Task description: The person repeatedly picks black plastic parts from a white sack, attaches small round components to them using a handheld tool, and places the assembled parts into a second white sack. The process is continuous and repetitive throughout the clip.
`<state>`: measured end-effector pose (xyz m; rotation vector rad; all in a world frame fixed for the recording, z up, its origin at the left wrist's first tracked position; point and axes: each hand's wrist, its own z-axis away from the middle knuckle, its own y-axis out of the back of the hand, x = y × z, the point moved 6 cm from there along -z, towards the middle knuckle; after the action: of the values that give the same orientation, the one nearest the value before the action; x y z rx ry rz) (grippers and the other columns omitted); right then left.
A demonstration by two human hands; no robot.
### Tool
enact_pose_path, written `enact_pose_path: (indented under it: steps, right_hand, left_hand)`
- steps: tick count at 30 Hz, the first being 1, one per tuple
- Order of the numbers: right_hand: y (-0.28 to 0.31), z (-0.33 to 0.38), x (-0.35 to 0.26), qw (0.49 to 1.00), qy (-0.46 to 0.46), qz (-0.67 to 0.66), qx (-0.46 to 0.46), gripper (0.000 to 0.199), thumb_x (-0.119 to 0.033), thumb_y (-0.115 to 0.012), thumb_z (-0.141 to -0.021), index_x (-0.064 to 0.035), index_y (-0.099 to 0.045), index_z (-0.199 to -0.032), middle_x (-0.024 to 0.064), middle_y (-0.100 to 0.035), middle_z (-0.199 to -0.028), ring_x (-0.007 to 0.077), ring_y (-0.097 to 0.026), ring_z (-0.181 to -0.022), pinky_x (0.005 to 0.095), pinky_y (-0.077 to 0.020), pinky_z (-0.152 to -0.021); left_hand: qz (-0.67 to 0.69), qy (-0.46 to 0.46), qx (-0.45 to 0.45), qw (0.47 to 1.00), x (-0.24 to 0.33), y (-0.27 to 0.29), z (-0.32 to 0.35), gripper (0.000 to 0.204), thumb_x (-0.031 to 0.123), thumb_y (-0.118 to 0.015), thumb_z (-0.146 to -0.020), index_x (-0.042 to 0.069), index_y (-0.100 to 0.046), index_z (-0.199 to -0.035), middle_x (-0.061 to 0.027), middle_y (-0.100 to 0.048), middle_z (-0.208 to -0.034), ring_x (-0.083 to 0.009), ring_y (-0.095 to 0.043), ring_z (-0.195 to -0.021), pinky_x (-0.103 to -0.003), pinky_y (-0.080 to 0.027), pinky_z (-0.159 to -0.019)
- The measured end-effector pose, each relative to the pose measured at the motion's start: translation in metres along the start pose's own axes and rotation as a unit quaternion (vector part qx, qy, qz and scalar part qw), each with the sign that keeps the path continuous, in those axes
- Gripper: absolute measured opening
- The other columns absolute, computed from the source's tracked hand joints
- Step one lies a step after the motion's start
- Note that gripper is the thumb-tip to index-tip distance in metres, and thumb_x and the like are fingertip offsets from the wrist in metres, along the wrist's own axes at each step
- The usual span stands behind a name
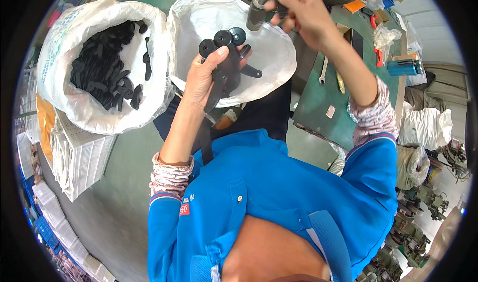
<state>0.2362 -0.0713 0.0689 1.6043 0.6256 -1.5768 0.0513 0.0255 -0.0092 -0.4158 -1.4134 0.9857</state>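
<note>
My left hand (204,72) is closed around a bunch of black flat parts (229,72), each with a disc-shaped end; several discs stick up above the thumb and one narrow tail points right. This bunch is over the near part of a white-lined container (199,13). Up and to the right, my right hand (303,13) has its fingers bent together beside a grey cylinder (257,10) on a dark machine. Something dark shows at those fingertips, slightly blurred, and I cannot make out what it is.
At left stands a white sack (55,77) with a heap of black parts (99,68) inside. A green bench (311,100) on the right carries a wrench (323,71), red-handled tools and a teal cup (403,67). White crates (84,152) are stacked at lower left.
</note>
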Motion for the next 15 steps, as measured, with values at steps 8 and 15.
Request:
enact_pose_path:
  steps: [8, 15]
  right_hand:
    - [-0.045, 0.033, 0.039, 0.996, 0.000, -0.093, 0.009, 0.017, -0.014, -0.060, -0.092, -0.0009, -0.063, -0.102, 0.0088, -0.066, -0.105, 0.0155, -0.063, -0.096, 0.0311, -0.0489, -0.087]
    - [-0.020, 0.034, 0.016, 0.971, 0.046, -0.232, -0.034, 0.022, -0.015, -0.053, -0.094, -0.0008, -0.056, -0.110, 0.0090, -0.062, -0.092, 0.0158, -0.061, -0.081, 0.0313, -0.0524, -0.074]
  left_hand:
    - [-0.022, 0.033, -0.021, 0.999, -0.015, -0.010, -0.002, 0.035, 0.019, -0.067, -0.088, -0.003, -0.056, -0.113, -0.0156, -0.064, -0.106, -0.0281, -0.064, -0.103, -0.036, -0.056, -0.087]
    - [-0.051, 0.077, -0.017, 0.996, -0.013, 0.000, 0.006, 0.046, 0.037, -0.067, -0.086, 0.001, -0.057, -0.113, -0.0116, -0.064, -0.104, -0.0262, -0.065, -0.100, -0.031, -0.054, -0.075]
